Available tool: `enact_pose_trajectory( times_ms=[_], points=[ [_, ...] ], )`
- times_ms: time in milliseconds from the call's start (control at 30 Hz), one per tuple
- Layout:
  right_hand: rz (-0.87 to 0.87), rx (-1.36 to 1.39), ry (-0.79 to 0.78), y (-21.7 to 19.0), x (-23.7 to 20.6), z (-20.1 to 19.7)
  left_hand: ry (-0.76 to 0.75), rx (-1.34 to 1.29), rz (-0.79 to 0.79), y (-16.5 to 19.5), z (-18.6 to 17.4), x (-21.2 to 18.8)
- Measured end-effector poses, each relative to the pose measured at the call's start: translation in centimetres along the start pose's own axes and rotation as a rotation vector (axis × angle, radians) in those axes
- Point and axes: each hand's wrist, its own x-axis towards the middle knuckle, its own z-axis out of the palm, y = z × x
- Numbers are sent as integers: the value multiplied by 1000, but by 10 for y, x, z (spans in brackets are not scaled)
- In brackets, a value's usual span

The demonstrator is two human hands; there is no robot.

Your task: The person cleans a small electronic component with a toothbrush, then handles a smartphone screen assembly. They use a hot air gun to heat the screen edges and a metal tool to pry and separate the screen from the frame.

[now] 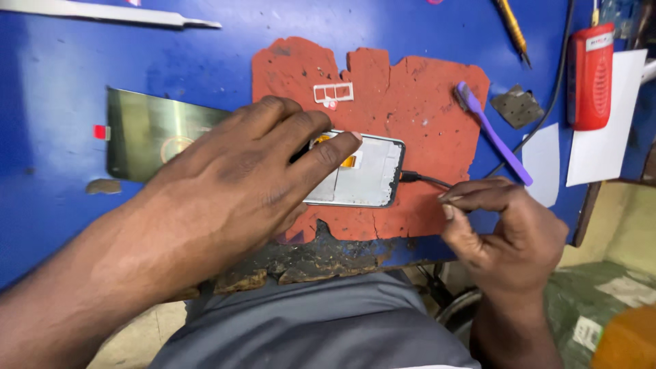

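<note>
The opened phone (362, 171) lies face down on the worn red mat (410, 102), near the front edge of the blue tabletop (55, 61). The left hand (232, 178) lies flat over the phone's left half, fingers spread and pressing down; its grip encloses nothing. The right hand (502, 229) has its grip pressed together on the black cable (427, 180), pinching it just right of the plug, which is seated in the phone's right end.

For this step, judged from the frame:
- Keep the left hand's pressure even, so the phone does not slide on the mat.
- Hold the cable close to the plug and move it in line with the port, not sideways.
- Keep fingertips off the exposed orange flex inside the phone.

A purple brush (492, 133) lies to the right on the mat's edge. A greenish back panel (147, 130) lies to the left.
</note>
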Motion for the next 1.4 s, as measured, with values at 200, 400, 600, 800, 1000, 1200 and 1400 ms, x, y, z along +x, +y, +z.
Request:
enact_pose_trajectory(
  times_ms=[200,400,600,800,1000,1200,1400],
  points=[
    [-11,61,92,3,14,-1,51,-46,-31,8,-19,-1],
    [-118,66,115,2,19,-15,69,99,-192,13,-48,-27],
    [-141,36,28,-1,18,-16,57,112,-303,8,-43,-45],
    [-226,46,5,-21,20,-14,73,229,-268,34,-62,-45],
    [-415,-157,-124,-54,30,-18,57,343,-122,75,-71,-30],
    [-500,-157,-330,-70,57,-7,117,257,-122,85,-62,-17],
    [-406,-61,-417,-65,64,-8,218,155,-155,74,-43,-21]
  ],
)
